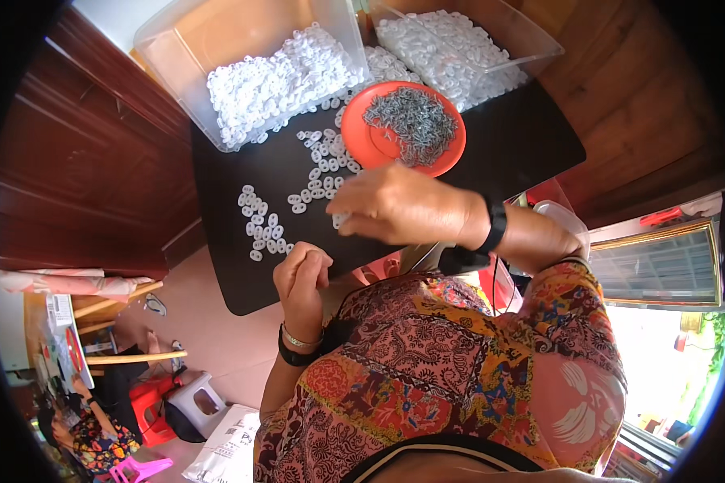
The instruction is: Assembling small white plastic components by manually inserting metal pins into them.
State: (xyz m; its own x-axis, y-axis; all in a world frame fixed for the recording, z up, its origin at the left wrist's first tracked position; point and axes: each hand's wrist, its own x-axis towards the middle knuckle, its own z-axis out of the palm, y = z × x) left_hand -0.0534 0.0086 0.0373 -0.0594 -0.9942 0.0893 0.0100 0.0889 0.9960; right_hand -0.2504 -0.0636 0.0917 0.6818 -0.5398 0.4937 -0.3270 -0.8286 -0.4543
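Observation:
My left hand is at the table's near edge, its fingers curled closed beside a loose group of white oval plastic pieces with two holes each. What it holds, if anything, is hidden. My right hand hovers over the table, just below an orange-red plate. Its fingers bend toward the left and are blurred. A white piece shows between thumb and forefinger; whether it is gripped or lies behind them I cannot tell. On the plate rests a heap of small grey metal pins or screws.
Two clear plastic bins, one at the back left and one at the back right, hold heaps of white pieces. All this stands on a dark table. At lower left another person sits near red and grey stools.

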